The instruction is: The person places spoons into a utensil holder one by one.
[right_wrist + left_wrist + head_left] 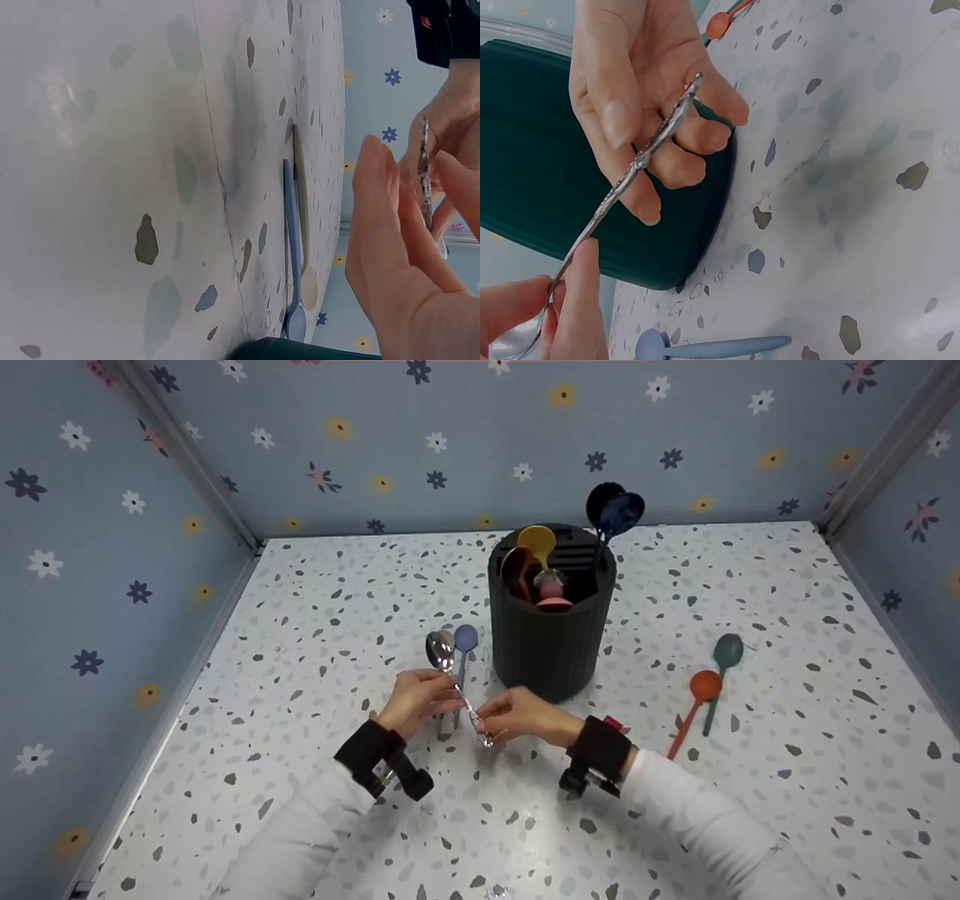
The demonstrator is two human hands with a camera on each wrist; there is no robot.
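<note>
A shiny metal spoon (440,651) with an ornate handle is held above the table, bowl pointing up and left in the head view. My left hand (420,697) pinches it near the neck, just under the bowl. Around the handle's lower end, my right hand (529,714) has its fingers loosely bent. In the left wrist view the handle (641,159) passes before the right hand's fingers, and the thumb looks apart from it. A blue spoon (466,639) and a beige spoon (310,289) lie side by side on the table beyond the left hand.
Behind the hands stands a dark ribbed utensil holder (547,660). It contains a yellow spoon (536,542), dark blue spoons (621,514) and a pink-topped utensil (553,601). To the right lie an orange spoon (705,686) and a green spoon (727,651). Flowered walls (450,450) enclose the speckled table.
</note>
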